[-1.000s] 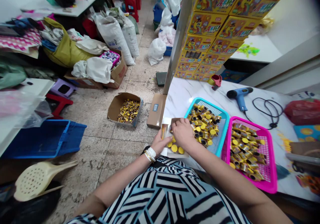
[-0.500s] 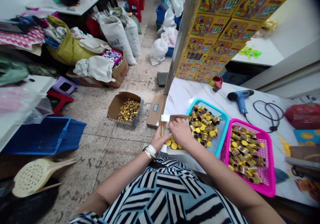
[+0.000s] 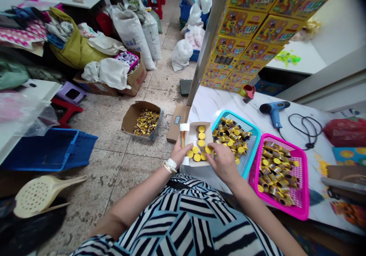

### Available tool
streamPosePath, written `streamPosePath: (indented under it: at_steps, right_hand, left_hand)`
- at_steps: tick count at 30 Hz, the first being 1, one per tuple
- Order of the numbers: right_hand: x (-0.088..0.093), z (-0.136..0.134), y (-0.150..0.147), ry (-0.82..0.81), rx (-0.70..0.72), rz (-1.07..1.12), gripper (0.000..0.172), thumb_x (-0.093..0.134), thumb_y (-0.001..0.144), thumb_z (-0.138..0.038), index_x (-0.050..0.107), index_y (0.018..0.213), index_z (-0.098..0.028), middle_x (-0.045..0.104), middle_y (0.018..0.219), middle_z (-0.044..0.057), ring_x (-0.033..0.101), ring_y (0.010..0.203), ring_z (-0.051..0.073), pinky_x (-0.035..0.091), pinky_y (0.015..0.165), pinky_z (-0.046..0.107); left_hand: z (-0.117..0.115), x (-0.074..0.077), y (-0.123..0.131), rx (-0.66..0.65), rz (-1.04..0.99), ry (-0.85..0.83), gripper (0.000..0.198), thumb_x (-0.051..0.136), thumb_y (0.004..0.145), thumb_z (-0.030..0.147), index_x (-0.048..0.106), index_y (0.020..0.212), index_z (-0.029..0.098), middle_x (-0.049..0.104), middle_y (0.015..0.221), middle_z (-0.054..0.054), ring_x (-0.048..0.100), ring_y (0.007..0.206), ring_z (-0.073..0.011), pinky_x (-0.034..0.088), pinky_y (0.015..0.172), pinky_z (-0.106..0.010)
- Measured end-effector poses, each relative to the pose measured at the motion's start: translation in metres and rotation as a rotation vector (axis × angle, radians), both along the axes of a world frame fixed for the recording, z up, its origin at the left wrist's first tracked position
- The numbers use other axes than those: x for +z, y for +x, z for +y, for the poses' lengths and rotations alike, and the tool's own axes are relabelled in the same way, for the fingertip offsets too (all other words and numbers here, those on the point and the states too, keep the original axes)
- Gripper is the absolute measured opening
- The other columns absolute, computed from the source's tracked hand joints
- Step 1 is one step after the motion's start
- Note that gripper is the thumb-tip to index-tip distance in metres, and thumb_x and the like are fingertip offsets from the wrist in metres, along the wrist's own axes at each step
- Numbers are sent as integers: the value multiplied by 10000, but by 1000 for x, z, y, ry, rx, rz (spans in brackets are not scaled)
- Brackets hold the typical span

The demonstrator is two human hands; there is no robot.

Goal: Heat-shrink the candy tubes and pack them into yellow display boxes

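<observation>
My left hand (image 3: 179, 152) is closed on the left side of a small open carton (image 3: 193, 134), its thumb over the near inner edge. Inside stand several small tubs with round yellow lids (image 3: 201, 136), in a line along the right wall and a cluster at the near end. My right hand (image 3: 225, 162) reaches over the right rim, thumb and fingers pinching one yellow-lidded tub (image 3: 208, 149) at the cluster's right end. Just right of the carton, a turquoise basket (image 3: 255, 134) holds many more such tubs, lying every way.
A pink basket (image 3: 305, 176) of tubs stands at the right. Behind are a blue heat gun (image 3: 275, 113) with its cord, a red tape dispenser (image 3: 249, 91) and stacked yellow boxes (image 3: 243, 23). On the floor sit a cardboard box (image 3: 128, 120) of tubs and a blue crate (image 3: 48, 149).
My right hand has drawn back from inside the carton to its right edge, uncovering the line of yellow lids. It now pinches a tub there. My left hand keeps its hold.
</observation>
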State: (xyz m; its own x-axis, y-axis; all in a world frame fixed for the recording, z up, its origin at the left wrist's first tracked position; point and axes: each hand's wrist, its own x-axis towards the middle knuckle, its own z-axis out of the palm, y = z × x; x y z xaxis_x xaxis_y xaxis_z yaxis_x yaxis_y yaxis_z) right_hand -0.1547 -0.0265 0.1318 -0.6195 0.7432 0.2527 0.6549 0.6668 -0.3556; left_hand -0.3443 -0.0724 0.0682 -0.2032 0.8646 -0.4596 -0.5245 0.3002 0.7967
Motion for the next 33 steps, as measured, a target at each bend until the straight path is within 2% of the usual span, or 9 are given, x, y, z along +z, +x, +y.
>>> streamPosePath:
  at_steps: [4,9,12,17,23,27,30,33]
  right_hand:
    - [-4,-9,-4,-38,2,-134,146,536,921,-226,601,1033,-160,683,1020,83,559,960,213,356,862,313]
    - [-2,-3,-3,-40,-29,-275,86,594,882,-243,618,923,-171,669,911,61,527,920,218,321,827,322]
    - [-3,-1,-1,-16,-3,-303,90,612,877,-267,620,865,-178,677,895,57,511,919,218,304,821,329]
    - [-4,-4,1,-2,28,-268,128,598,901,-290,632,852,-176,702,981,58,497,946,211,295,846,331]
    - [-6,-8,-4,-57,67,-385,117,654,860,-286,662,827,-174,708,891,44,491,982,237,276,893,359]
    - [1,-12,-7,-65,66,-384,169,595,908,-300,688,873,-163,711,956,63,493,1002,237,279,904,362]
    - [11,-15,-10,-66,37,-323,196,550,937,-299,697,916,-171,711,1013,64,501,1007,228,290,890,357]
    - [19,-17,-18,-101,79,-312,170,579,915,-303,699,955,-189,710,1028,61,504,1009,232,300,874,358]
  left_hand:
    - [-2,-7,2,-34,59,7,694,805,688,386,497,1276,184,666,1207,-117,652,1052,-249,502,970,-406]
    - [-5,-7,5,-54,77,25,706,799,698,375,486,1305,194,648,1251,-113,648,1072,-243,494,987,-393]
    - [-8,-5,8,-58,69,24,708,804,689,356,490,1301,188,647,1249,-115,649,1068,-242,498,982,-386]
    - [-10,-1,9,-44,36,14,701,797,695,375,494,1298,184,663,1209,-115,651,1060,-253,501,979,-405]
    - [-12,-4,2,-103,107,34,770,817,686,365,463,1349,199,666,1205,-109,634,1106,-253,464,1032,-416]
    - [-15,-3,-1,-104,33,-1,756,818,677,387,481,1324,186,678,1179,-109,652,1059,-253,479,1005,-420]
    - [-17,4,-1,-98,-40,-34,739,818,672,406,497,1297,176,681,1175,-110,663,1022,-252,493,976,-419]
    - [-17,12,0,-89,-33,-58,697,821,668,419,524,1242,159,686,1147,-110,663,1014,-250,493,965,-412]
